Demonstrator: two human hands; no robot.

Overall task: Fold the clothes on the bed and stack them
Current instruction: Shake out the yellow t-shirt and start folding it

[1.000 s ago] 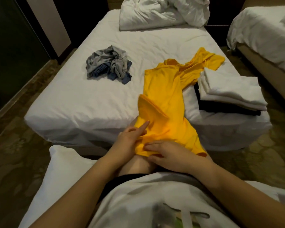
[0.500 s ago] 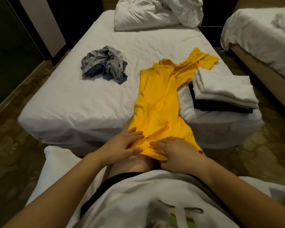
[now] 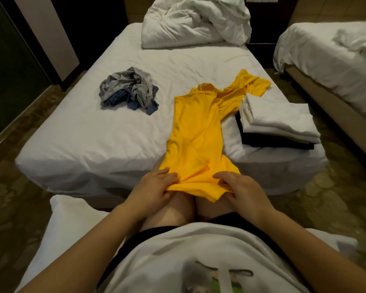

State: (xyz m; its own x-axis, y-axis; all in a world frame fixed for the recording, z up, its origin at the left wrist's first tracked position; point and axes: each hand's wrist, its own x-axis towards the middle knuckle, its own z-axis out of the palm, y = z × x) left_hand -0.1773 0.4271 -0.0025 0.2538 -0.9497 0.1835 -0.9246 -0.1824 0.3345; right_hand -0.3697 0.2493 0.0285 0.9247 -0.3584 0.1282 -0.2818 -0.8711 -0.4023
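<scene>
Moved apart along the hem: left hand (image 3: 154,187) and right hand (image 3: 242,190) both pinched yellow shirt (image 3: 197,132); its long axis ran straight away, far.

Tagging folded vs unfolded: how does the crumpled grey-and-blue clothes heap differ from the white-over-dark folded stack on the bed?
The crumpled grey-and-blue clothes heap is tangled and lumpy; the white-over-dark folded stack lies in flat, squared layers. The heap sits on the left of the white bed, apart from the yellow shirt; the stack sits at the near right corner, right beside that shirt. Both rest on the bed, untouched.
</scene>
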